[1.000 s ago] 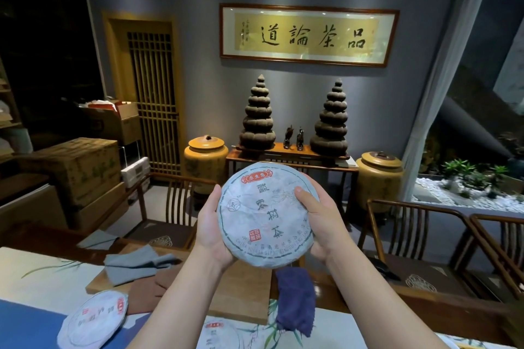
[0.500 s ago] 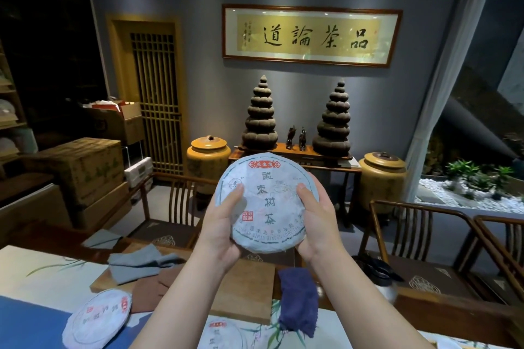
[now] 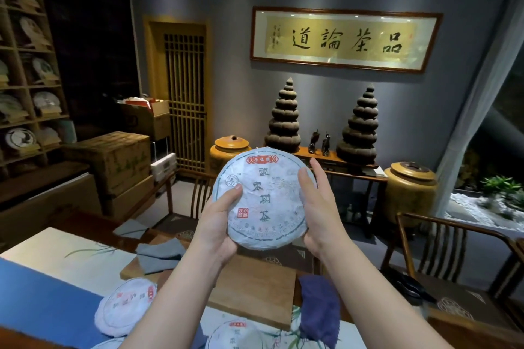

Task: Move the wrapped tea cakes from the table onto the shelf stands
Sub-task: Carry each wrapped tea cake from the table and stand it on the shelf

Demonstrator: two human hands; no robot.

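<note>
Since a second ago the view has swung left, bringing the shelf (image 3: pixel 28 71) with its stands into sight at the far left, and the wrapped tea cake (image 3: pixel 265 197) has been turned so its printed face now stands nearly upright, with the left thumb moved onto that face. The cake is held in the air between both hands, well above the table (image 3: pixel 56 258): the left hand (image 3: pixel 217 228) cups its lower left edge with the thumb curled over the front, and the right hand (image 3: pixel 317 207) clasps its right edge with the fingers behind the disc. Below the left forearm two more wrapped cakes lie on the table, one (image 3: pixel 126 306) at its left and one (image 3: pixel 236 336) beneath it, partly cut off. A wooden board (image 3: pixel 255 286) lies under the hands, grey cloths (image 3: pixel 161 256) lie left of the left wrist, and a dark blue cloth (image 3: pixel 319 309) lies under the right forearm. The shelf is well apart from the hands, so the carry looks long. The paper wrap seems thin and creased; I judge that a hard thumb press could tear it, and that a loose edge grip on the heavy disc could let it slip. The boxes (image 3: pixel 113 161) stand between hands and shelf and may hinder the walk.
</note>
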